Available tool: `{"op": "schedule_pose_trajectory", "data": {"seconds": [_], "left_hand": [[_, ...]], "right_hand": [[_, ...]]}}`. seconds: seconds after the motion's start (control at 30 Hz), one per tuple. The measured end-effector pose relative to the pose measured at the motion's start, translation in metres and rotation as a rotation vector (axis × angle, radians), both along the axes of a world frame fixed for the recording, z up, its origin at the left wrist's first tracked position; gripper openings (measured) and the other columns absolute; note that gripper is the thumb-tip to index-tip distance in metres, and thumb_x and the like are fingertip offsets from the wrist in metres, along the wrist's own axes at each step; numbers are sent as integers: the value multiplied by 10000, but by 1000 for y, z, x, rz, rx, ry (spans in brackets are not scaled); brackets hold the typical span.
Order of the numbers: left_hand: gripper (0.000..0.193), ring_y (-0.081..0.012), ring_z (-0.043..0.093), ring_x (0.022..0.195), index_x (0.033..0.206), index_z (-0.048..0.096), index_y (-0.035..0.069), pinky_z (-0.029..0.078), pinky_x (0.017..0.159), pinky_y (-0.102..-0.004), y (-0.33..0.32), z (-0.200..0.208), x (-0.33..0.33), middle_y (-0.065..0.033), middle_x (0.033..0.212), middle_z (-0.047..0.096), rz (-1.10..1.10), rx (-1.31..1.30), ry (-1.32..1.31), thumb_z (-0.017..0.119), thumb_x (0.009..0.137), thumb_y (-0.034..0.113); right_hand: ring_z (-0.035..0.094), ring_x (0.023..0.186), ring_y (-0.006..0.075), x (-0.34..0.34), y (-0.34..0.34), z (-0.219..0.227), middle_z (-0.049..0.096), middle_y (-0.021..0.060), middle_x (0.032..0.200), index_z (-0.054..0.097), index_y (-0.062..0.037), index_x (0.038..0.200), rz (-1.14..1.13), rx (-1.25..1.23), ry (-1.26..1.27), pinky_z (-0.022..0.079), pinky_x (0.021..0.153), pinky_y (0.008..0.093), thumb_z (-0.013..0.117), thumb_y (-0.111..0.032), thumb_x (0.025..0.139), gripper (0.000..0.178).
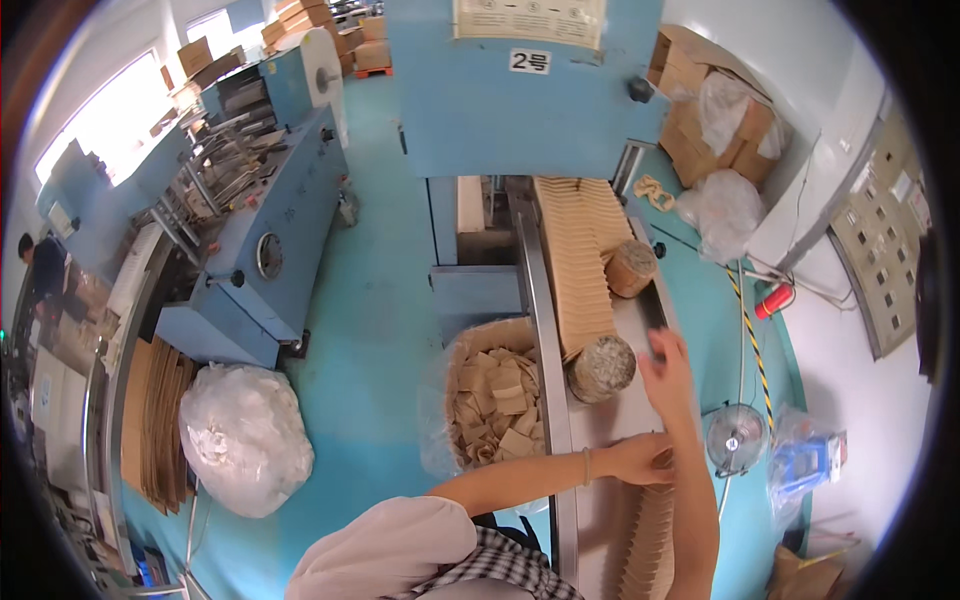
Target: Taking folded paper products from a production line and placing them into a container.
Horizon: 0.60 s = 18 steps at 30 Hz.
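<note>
My left hand reaches across the steel-edged bench, its fingers curled at the far end of a near row of thin tan pieces. My right forearm partly covers that hand and the row. Beyond it, my right hand is open, thumb and fingers apart, holding nothing. Just left of it stands a round block with a speckled grey top. A second, browner round block is farther off. Both stand against a long far row of ridged tan pieces, which runs under the blue machine.
Left of the bench, a plastic-lined box holds tan scraps. A fan and a red fire extinguisher are on the right. A stuffed plastic bag lies left, near another blue machine. Another person bends at far left.
</note>
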State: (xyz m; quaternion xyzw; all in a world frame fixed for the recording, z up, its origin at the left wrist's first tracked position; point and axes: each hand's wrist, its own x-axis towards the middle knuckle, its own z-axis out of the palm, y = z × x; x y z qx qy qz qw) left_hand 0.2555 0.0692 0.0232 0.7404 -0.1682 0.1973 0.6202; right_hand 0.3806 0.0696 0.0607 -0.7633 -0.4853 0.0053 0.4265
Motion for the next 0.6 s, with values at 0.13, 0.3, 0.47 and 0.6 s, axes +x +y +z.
{"op": "schedule_pose_trajectory", "data": {"seconds": [0.13, 0.3, 0.47, 0.6], "left_hand": [[615, -223, 629, 874, 1420, 443, 62, 515, 780, -349, -11, -3, -3, -120, 1022, 644, -203, -162, 124, 708, 905, 269], [682, -325, 491, 1294, 1425, 431, 19, 418, 1067, -411, -8, -11, -3, -199, 1386, 504, -33, 6, 90, 710, 898, 349], [749, -391, 498, 1238, 1360, 498, -8, 399, 1067, -442, -10, 34, 12, -225, 1319, 531, 107, 266, 61, 753, 834, 460], [903, -401, 486, 1229, 1400, 510, 84, 403, 1033, -498, -15, 59, 26, -224, 1358, 501, 47, 686, -115, 797, 709, 590]], "right_hand": [[588, 1131, 332, -71, -138, 59, 502, 189, 1382, 573, -11, 1240, -179, -146, -51, 500, 878, 407, 700, -92, 860, 409], [481, 1258, 406, -145, -331, 70, 493, 223, 1377, 564, -6, 1266, -877, -375, -190, 402, 1033, 486, 663, -185, 930, 393], [422, 1336, 423, -267, -500, 22, 472, 260, 1416, 466, -7, 1419, -1629, -644, 132, 355, 1112, 484, 613, -437, 971, 638], [500, 1272, 337, -309, -480, 19, 460, 207, 1425, 333, -37, 1508, -1284, 59, 665, 448, 1037, 437, 665, -344, 959, 711]]}}
